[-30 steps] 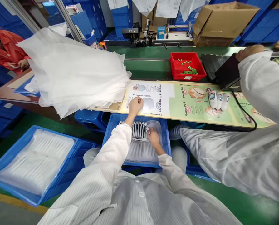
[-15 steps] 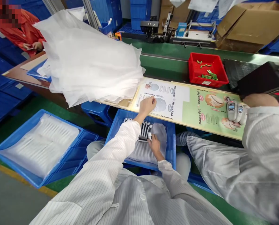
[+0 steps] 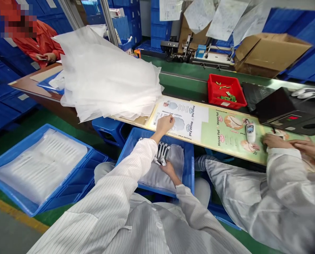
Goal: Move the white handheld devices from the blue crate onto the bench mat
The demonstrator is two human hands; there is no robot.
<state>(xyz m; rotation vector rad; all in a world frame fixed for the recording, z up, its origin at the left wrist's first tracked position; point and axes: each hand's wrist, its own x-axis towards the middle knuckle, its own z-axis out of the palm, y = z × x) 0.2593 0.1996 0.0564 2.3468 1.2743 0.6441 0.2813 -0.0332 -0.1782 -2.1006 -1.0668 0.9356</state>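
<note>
My left hand [image 3: 165, 124] is closed above the printed mouse pad sheet [image 3: 160, 123] at the table's near edge; whatever its curled fingers hold, if anything, is hidden. Below it, a blue bin [image 3: 189, 169] rests across my lap. Inside, several white-and-black handheld devices [image 3: 163, 151] lie in a row, partly covered by my left sleeve. My right hand [image 3: 170, 169] has its fingers closed around the near end of one device. Translucent white packing sheet [image 3: 177, 158] lies under and beside these devices.
A tall stack of white foam sheets [image 3: 112, 74] covers the table's left part. Another blue bin [image 3: 36, 208] with wrapped rows sits at left. A red tray [image 3: 212, 95] holds green batteries. At right, a co-worker's hands [image 3: 276, 141] are near a white device [image 3: 250, 133] and black box [image 3: 286, 113].
My right hand has shifted left onto the end of a device in the row. My left hand stays closed over the sheet. The co-worker's arm has drawn back, leaving one device on the table.
</note>
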